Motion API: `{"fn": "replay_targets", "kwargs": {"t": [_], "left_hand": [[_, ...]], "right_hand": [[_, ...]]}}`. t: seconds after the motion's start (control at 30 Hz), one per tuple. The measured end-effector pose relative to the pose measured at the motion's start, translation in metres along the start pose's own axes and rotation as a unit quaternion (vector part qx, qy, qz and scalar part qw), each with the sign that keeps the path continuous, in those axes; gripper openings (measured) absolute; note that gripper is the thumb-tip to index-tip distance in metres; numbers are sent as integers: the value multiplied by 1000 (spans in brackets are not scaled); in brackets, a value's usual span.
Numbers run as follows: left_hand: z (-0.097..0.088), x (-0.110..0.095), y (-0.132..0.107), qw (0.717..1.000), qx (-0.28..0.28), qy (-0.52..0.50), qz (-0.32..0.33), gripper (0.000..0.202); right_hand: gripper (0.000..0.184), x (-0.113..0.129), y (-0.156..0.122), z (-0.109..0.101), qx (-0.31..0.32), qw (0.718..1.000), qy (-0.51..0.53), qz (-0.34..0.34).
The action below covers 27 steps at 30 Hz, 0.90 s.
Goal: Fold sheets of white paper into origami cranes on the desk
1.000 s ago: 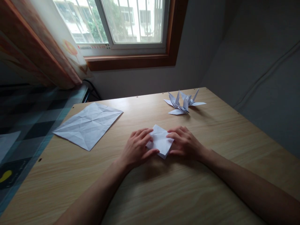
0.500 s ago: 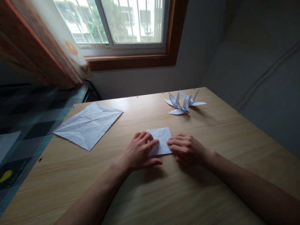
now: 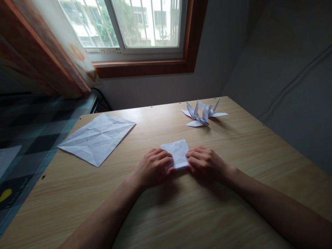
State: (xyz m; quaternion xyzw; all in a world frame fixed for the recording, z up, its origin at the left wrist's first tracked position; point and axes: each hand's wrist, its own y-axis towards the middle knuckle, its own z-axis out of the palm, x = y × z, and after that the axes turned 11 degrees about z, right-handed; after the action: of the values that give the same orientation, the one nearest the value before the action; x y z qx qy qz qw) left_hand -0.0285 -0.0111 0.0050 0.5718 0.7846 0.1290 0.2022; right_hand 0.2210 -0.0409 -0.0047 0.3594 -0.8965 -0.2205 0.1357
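Observation:
A small folded sheet of white paper (image 3: 179, 153) is held between my two hands, just above or on the wooden table (image 3: 155, 214). My left hand (image 3: 157, 163) grips its left edge, fingers on top and thumb at the near edge. On the right edge, my right hand (image 3: 203, 160) pinches the paper with curled fingers; its thumb is mostly hidden beneath them. The paper's near edge shows layers and looks slightly raised. Its far right corner has a ragged edge.
A larger creased white sheet (image 3: 100, 138) lies flat at the table's left. Several folded paper cranes (image 3: 201, 114) stand near the back edge. Left of the table is a surface with a checked cloth (image 3: 38, 141). Behind are a window (image 3: 147, 24) and a curtain (image 3: 44, 52).
My left thumb has moved up to the paper's near edge and my left fingers have drawn together. The near edge of the paper now looks lifted and the sheet is slightly tilted.

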Motion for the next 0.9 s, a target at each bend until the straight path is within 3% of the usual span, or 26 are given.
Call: {"fn": "replay_targets", "kwargs": {"t": [0.1,0.27,0.43,0.6,0.9], "left_hand": [[1,1,-1,1000,-13,6,17,35],[3,1,-1,999,-16,27,22,7],[5,1,-1,999,-33,32,24,14],[7,3,-1,998,-19,45,-31,21],[8,2,0,982,18,134,-134,27]], "right_hand": [[16,-1,0,0,3,1000,-5,0],[14,-1,0,1,6,1000,-4,4],[17,5,0,1,-3,1000,-7,12],[28,10,2,4,33,997,-19,62],[21,14,6,5,96,976,-11,196]]}}
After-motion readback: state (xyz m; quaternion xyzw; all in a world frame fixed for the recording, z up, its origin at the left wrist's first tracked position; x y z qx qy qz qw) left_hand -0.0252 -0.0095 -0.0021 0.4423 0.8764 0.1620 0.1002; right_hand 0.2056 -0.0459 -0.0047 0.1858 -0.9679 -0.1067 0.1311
